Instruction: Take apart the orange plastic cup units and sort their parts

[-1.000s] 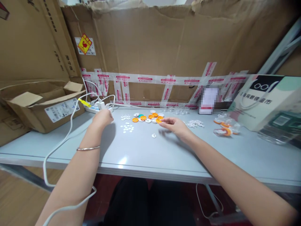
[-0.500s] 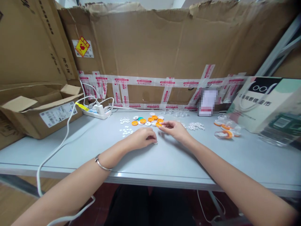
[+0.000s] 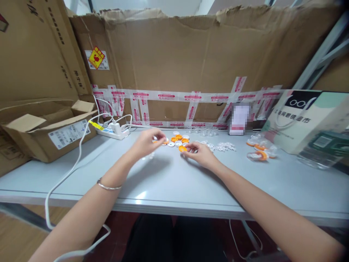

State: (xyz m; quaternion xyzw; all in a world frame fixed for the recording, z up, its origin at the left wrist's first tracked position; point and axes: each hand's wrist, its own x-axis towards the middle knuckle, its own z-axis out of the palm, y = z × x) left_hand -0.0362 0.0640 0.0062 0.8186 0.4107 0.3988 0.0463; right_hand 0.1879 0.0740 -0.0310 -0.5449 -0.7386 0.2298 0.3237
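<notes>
On the grey table [image 3: 174, 182] lies a cluster of orange and white rings [image 3: 177, 139]. My left hand [image 3: 147, 142] hovers just left of the cluster. Its fingers are pinched on a small white disc [image 3: 155, 138]. My right hand [image 3: 200, 153] rests on the table to the right of the cluster. Its thumb and fingers are closed on an orange ring [image 3: 182, 148]. A few small white discs [image 3: 149, 156] lie under my left hand, partly hidden by it.
A pile of tiny white parts [image 3: 225, 146] and clear caps [image 3: 205, 131] lie behind my right hand. Orange-and-clear pieces [image 3: 257, 152] sit further right beside a paper bag [image 3: 300, 120]. A power strip [image 3: 113, 131] with a white cable [image 3: 68, 174] and an open cardboard box [image 3: 49, 129] stand left.
My left hand went from the power strip down to a lone white disc mid-table, lifted it, and now holds it up by the rings. My right hand stayed put with the orange ring.
</notes>
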